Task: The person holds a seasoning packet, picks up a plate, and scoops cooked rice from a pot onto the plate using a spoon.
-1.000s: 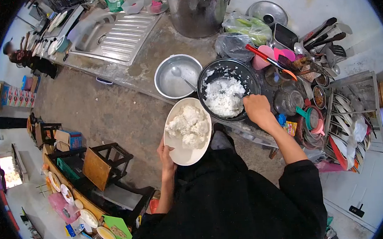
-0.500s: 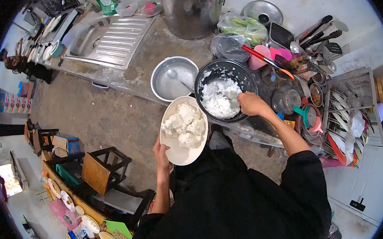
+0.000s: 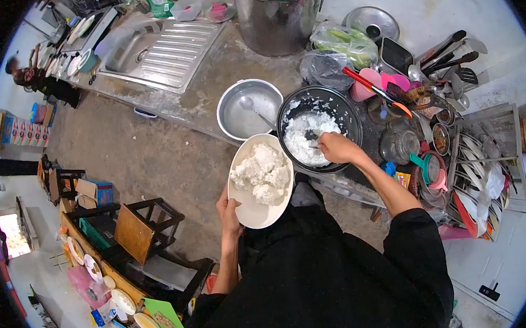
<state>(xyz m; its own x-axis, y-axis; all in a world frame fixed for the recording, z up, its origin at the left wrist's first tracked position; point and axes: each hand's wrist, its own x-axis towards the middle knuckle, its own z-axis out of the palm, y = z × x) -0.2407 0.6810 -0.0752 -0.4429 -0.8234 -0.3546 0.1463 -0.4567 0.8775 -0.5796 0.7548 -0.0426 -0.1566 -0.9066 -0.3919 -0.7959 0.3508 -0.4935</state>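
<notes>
My left hand (image 3: 228,213) grips the lower left rim of an oval cream bowl (image 3: 256,213), which is tilted beside the counter and holds a mound of white rice (image 3: 262,173). Over the black pot (image 3: 356,121), my right hand (image 3: 337,147) is closed round a utensil whose dark end meets the rice inside. More rice clings to the pot's inner wall. A round metal basin (image 3: 235,114) touches the pot's left side, with a metal ladle (image 3: 256,109) lying in it.
A steel sink (image 3: 164,52) and a large metal pot (image 3: 278,26) stand farther back on the counter. Utensils (image 3: 451,59) and a dish rack (image 3: 491,154) are at right. Wooden stools (image 3: 136,231) stand at lower left. Another person (image 3: 43,79) is at far left.
My right hand has moved left and deeper over the black pot with the utensil, uncovering dark pot bottom amid the rice. The left hand keeps its hold on the bowl. The view has shifted slightly.
</notes>
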